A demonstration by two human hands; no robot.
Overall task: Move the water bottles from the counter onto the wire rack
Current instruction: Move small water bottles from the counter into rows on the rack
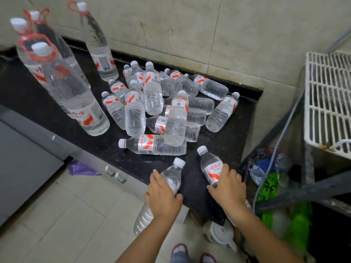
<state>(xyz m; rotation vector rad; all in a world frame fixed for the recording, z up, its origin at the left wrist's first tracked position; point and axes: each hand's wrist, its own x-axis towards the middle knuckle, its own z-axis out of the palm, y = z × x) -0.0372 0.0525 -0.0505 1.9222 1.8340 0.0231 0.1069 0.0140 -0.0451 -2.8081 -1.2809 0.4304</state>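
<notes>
**Both hands hold a bottle at the bench's near edge**

The left hand [163, 196] grips a small water bottle [171, 177] around its middle, fingers curled over the top and thumb on the right side; the bottle's white cap points away from the person and its base sticks out past the edge of the dark bench [224, 141], over the tiled floor [62, 215]. The right hand [228, 188] wraps round a second small bottle [209, 165], covering the lower part of its red-and-white label, with the cap tilted up and to the left. The two held bottles lie near each other but apart.

Just beyond them a bottle lying on its side [153, 145] rests on the bench, cap to the left. Behind it sits a pile of small bottles [163, 99], some upright and leaning, others flat and crossing one another. At the far left stand four large bottles [76, 97] with red carry loops at their necks.

The white wire rack [328, 103] is to the right of the bench, well apart from the hands, and no bottle shows on the part in view. Below it lie green bags [275, 188].
</notes>
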